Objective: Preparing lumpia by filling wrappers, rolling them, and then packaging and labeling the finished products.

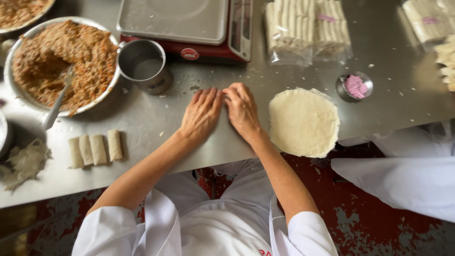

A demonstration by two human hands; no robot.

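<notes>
While your forearms converge over the steel table [142,123], your left hand [201,115] and right hand [242,111] lie palm-down, fingers together. Fingertips meet; whatever lies beneath them is hidden. A wrapper stack [303,122] sits just right.

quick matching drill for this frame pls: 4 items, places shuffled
Items:
1. bowl of filling
2. finished rolls
3. stack of round wrappers
4. metal cup

Places:
A. just right of the right hand
B. top left, a spoon in it
C. in front of the scale, beside the bowl
D. in a row, left of the left hand

Pairs: 1-B, 2-D, 3-A, 4-C
</notes>
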